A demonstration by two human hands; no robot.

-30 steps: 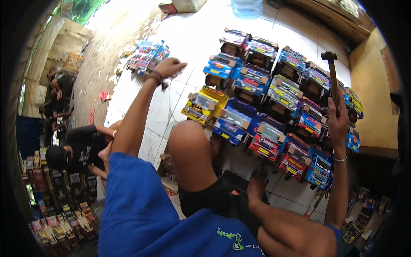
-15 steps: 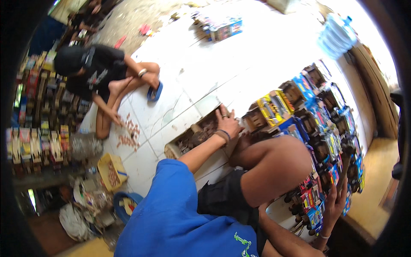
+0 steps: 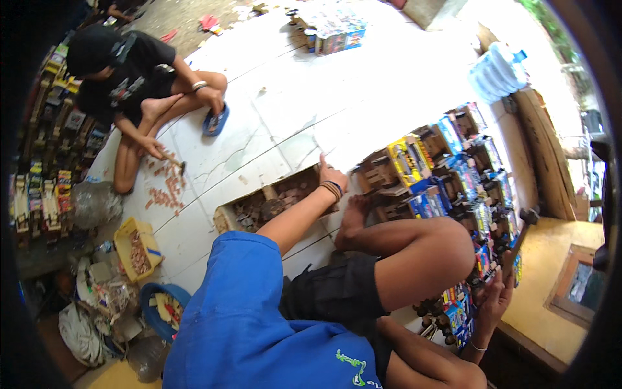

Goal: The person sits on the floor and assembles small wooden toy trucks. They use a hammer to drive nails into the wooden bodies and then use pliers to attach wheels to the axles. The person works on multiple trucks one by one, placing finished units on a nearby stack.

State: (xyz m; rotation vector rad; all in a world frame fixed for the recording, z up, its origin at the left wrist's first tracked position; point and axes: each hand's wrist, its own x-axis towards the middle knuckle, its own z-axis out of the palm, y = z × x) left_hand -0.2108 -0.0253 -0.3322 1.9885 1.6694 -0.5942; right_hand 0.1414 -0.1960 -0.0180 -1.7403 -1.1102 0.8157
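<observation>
My left hand (image 3: 332, 178) is at the far right end of a long wooden box (image 3: 220, 222). One finger sticks up and the others are curled; whatever they may hold is hidden. Small brown wooden pieces (image 3: 295, 191) and a thicker round piece fill the box. At the lower right, beside my bent knee, my right hand (image 3: 495, 298) is closed around the handle of a hammer (image 3: 516, 245). The dark hammer head points up and away from me, above the toy trucks.
Rows of colourful wooden toy trucks (image 3: 411, 161) stand to my right, with a blue water jug (image 3: 497, 71) beyond. At left a co-worker (image 3: 129, 84) sits with a hammer near scattered wood pieces (image 3: 165, 188). A yellow container (image 3: 155, 251) and blue basin (image 3: 150, 305) are nearer.
The view has shifted, so most things sit further left. My left hand's spread fingers have drawn in, leaving one raised. The hammer in my right hand now shows clearly.
</observation>
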